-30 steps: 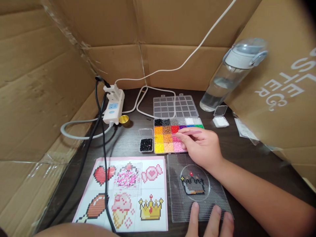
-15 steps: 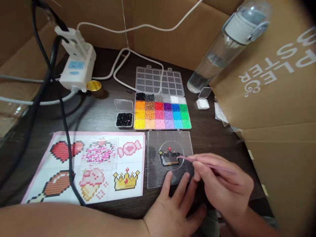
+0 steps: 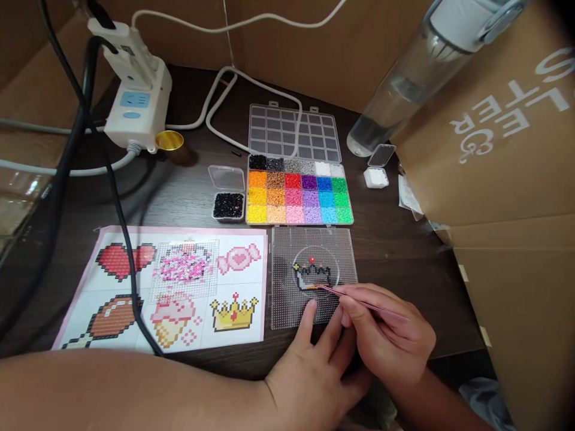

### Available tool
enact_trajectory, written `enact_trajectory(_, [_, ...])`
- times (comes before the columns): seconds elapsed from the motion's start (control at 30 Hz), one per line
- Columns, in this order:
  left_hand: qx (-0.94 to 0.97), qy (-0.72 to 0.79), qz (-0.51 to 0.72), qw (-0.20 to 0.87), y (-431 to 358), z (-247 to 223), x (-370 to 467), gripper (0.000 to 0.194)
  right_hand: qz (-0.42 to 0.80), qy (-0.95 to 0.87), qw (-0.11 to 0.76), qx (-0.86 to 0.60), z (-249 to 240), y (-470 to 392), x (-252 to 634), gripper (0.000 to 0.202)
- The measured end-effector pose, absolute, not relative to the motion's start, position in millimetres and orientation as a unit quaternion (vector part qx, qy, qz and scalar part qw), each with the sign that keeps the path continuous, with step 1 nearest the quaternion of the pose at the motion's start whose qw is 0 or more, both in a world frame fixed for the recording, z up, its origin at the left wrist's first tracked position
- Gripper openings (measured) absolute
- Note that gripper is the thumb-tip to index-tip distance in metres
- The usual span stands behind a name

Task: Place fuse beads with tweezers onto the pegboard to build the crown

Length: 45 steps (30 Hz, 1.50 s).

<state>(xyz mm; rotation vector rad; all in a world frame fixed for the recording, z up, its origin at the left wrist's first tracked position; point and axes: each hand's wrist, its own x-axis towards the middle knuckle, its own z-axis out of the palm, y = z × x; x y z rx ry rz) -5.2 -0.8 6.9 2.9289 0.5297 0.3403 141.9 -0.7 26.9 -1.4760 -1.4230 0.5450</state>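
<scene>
The right hand (image 3: 390, 338) pinches tweezers (image 3: 372, 307), tips at the bead crown (image 3: 300, 282) ahead-left of it; the left hand (image 3: 314, 374), spread wide, touches the board (image 3: 285, 308) before it.

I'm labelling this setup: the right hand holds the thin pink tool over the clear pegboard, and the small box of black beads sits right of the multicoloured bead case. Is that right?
Not quite: in the head view, the small box of black beads sits left of the multicoloured bead case.
</scene>
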Motion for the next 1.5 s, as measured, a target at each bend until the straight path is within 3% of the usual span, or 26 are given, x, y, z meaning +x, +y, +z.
enact_trajectory(1.3, [0.977, 0.171, 0.086, 0.098, -1.6, 12.3, -5.5, 0.042, 0.209, -0.576, 0.484, -0.625, 25.7, -3.2, 141.4, 0.028])
enact_trajectory(1.5, [0.967, 0.197, 0.159, 0.031, -3.8, 2.2, -5.9, 0.041, 0.245, -0.514, 0.514, -0.641, 35.1, 8.1, 144.5, 0.018])
